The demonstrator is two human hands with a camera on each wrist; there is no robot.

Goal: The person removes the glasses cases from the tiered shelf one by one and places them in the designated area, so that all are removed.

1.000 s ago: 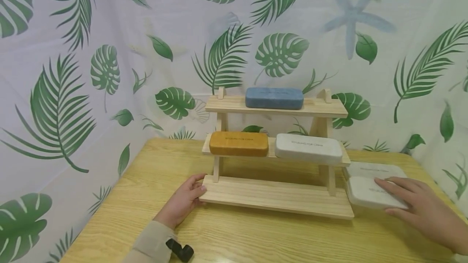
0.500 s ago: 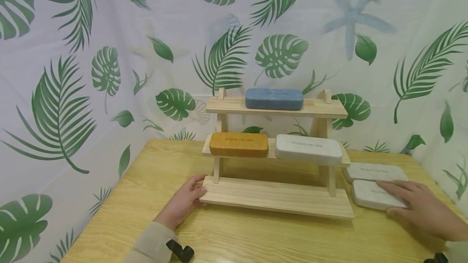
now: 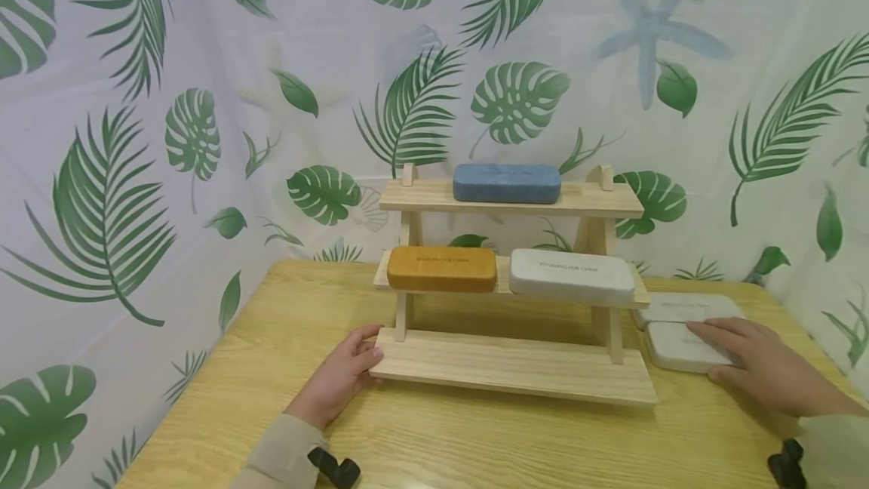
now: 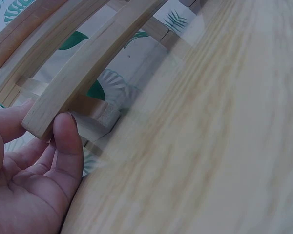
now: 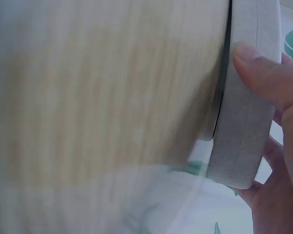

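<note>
My left hand [image 3: 339, 377] pinches the left end of the bottom board of a three-tier wooden shelf [image 3: 509, 366], thumb on one face and fingers on the other in the left wrist view. To the right of the shelf, my right hand [image 3: 770, 359] grips a pale grey glasses case [image 3: 684, 347] lying on the table. Its thumb presses the near side of the case in the right wrist view. Right behind lies another pale grey glasses case [image 3: 689, 306], partly hidden by the shelf.
A blue glasses case [image 3: 506, 184] sits on the top tier. On the middle tier are an orange glasses case [image 3: 441, 269] and a whitish one [image 3: 572, 276]. The wooden table [image 3: 475, 444] meets a leaf-print cloth [image 3: 305, 21] at the back.
My right hand has lowered the front grey case and moved it back and left against the rear case, which has also shifted slightly back and left. My left hand stays on the shelf.
</note>
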